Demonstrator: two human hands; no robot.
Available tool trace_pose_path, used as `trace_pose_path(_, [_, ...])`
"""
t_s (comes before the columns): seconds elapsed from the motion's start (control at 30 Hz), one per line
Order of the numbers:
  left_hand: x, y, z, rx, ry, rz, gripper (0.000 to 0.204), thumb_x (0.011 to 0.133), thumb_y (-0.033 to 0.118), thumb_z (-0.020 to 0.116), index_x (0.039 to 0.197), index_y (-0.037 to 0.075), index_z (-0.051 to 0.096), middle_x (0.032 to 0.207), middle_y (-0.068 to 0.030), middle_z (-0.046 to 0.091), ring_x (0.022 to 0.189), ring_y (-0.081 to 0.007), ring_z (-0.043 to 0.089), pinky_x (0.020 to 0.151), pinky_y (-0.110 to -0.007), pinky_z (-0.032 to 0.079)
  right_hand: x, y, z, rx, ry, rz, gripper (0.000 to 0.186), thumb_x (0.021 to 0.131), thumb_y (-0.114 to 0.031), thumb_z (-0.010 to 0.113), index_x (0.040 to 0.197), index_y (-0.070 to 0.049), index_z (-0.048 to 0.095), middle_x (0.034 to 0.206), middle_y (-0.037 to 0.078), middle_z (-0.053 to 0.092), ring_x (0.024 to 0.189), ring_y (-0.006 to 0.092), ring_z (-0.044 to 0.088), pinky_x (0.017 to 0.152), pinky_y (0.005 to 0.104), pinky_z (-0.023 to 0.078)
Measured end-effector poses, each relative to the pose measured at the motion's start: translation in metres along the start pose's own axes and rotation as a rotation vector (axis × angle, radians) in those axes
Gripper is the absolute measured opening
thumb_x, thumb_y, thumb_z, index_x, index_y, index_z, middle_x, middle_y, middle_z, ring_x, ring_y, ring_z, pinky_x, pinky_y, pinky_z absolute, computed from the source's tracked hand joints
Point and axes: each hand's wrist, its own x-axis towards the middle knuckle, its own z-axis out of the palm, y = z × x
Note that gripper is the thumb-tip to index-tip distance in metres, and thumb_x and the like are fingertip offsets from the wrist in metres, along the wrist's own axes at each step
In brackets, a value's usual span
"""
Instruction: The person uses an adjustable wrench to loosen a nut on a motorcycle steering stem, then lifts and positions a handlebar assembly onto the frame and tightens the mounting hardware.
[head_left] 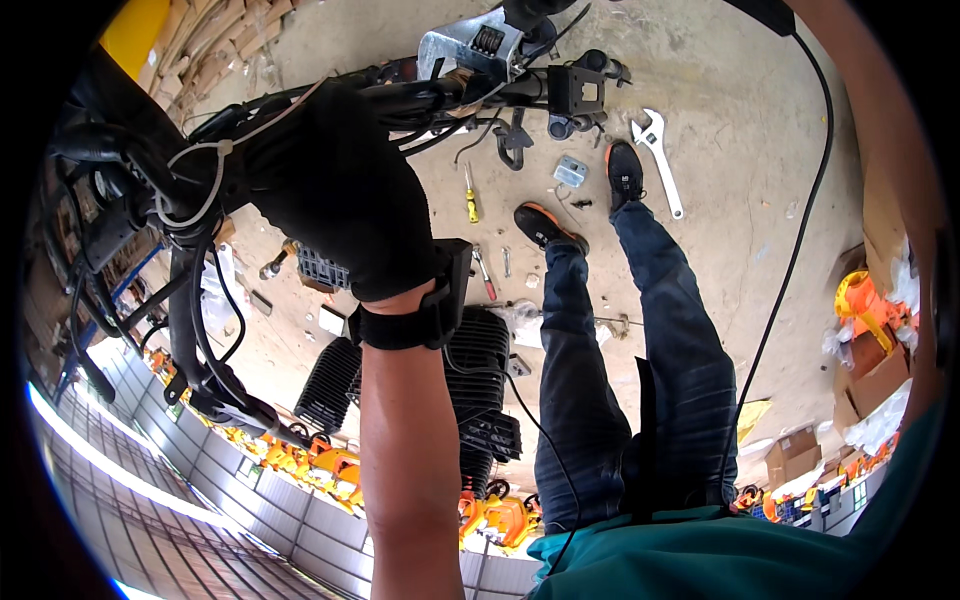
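My left hand (345,185) wears a black glove, with a black strap round the wrist. It looks closed round a black bar (425,97) of a cable-covered metal frame; the back of the hand hides its fingertips. The silver head of an adjustable wrench (468,48) sits against the bar, beyond and to the right of my left hand. A dark shape covers its other end at the top edge, and I cannot make out whether that is a glove. My right forearm (885,110) rises along the right rim to a strapped wrist; my right hand's fingers are not distinguishable.
On the concrete floor lie another adjustable wrench (659,165), a yellow screwdriver (471,197), a red-handled tool (486,275) and a small clear box (570,171). Black ribbed parts (480,355) lie under my left forearm. Cardboard boxes (795,455) and orange parts stand around the edges.
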Motion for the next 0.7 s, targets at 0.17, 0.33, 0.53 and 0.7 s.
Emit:
trace_pose_path(0.17, [-0.001, -0.001, 0.004, -0.046, 0.04, -0.001, 0.019, 0.088, 0.008, 0.072, 0.097, 0.0, 0.056, 0.088, -0.0049, 0.063, 0.082, -0.0127, 0.061, 0.073, -0.024, 0.051, 0.003, -0.002, -0.003, -0.005, -0.027, -0.011, 0.026, 0.086, -0.023, 0.058, 0.09, 0.001, 0.065, 0.076, 0.018, 0.065, 0.071, 0.0331, 0.062, 0.067, 0.043, 0.047])
trace_pose_path(0.33, [0.0, -0.005, 0.002, -0.025, 0.042, 0.028, 0.023, 0.085, 0.01, 0.075, 0.099, 0.0, 0.058, 0.089, -0.005, 0.064, 0.084, -0.0135, 0.061, 0.074, -0.025, 0.051, 0.004, -0.001, 0.0, 0.0, -0.028, -0.015, 0.026, 0.086, -0.023, 0.058, 0.089, 0.001, 0.065, 0.075, 0.018, 0.065, 0.071, 0.0327, 0.062, 0.066, 0.0428, 0.047])
trace_pose_path(0.53, [0.001, -0.01, 0.001, -0.051, 0.021, 0.053, 0.022, 0.084, 0.01, 0.077, 0.096, 0.002, 0.06, 0.087, -0.0037, 0.064, 0.083, -0.0136, 0.062, 0.074, -0.026, 0.05, 0.001, 0.0, 0.005, 0.001, -0.02, -0.012, 0.026, 0.086, -0.023, 0.058, 0.089, 0.002, 0.065, 0.075, 0.018, 0.065, 0.07, 0.0323, 0.061, 0.066, 0.0425, 0.047])
trace_pose_path(0.7, [0.003, -0.007, 0.001, 0.009, 0.017, 0.025, 0.023, 0.083, 0.009, 0.076, 0.095, 0.001, 0.058, 0.088, -0.0045, 0.064, 0.081, -0.0134, 0.062, 0.073, -0.026, 0.05, 0.002, 0.0, 0.002, 0.007, -0.039, -0.012, 0.026, 0.086, -0.023, 0.058, 0.089, 0.002, 0.065, 0.074, 0.017, 0.065, 0.069, 0.0319, 0.061, 0.065, 0.0423, 0.047])
